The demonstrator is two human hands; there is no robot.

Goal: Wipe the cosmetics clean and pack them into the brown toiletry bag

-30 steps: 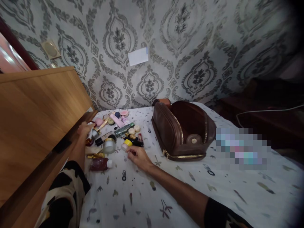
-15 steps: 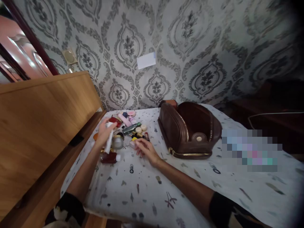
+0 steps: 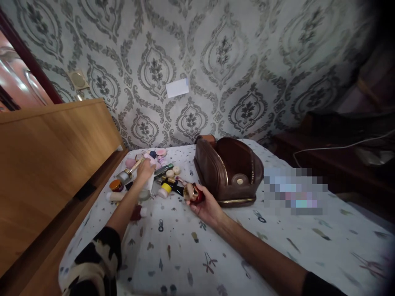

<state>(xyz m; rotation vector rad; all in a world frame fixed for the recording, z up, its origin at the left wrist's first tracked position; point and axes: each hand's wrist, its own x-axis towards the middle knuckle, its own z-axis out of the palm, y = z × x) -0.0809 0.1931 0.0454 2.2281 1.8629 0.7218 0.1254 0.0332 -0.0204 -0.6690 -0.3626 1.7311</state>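
My right hand [image 3: 207, 206] is wrapped round a dark red jar [image 3: 195, 193] with a gold rim, just left of the open brown leather bag [image 3: 228, 172]. Over the pile of cosmetics, my left hand [image 3: 145, 169] has its fingers bent down beside a white tube [image 3: 149, 182]; what its fingertips hold, if anything, is hidden. Near it lie a green tube [image 3: 163, 169], a yellow-lidded jar [image 3: 164, 189] and an amber jar [image 3: 116, 186]. A dark red bottle [image 3: 135, 213] with a white cap is partly behind my left forearm.
A wooden panel [image 3: 58, 164] borders the patterned sheet [image 3: 179, 246] on the left. The patterned wall [image 3: 216, 82] rises behind. A blurred-out patch [image 3: 296, 191] lies right of the bag, and a white cable [image 3: 339, 147] runs beyond it.
The dark red jar is now in my right hand, which has moved right relative to the pile. My left hand has moved over the pile, and the white tube lies lower. The view has shifted.
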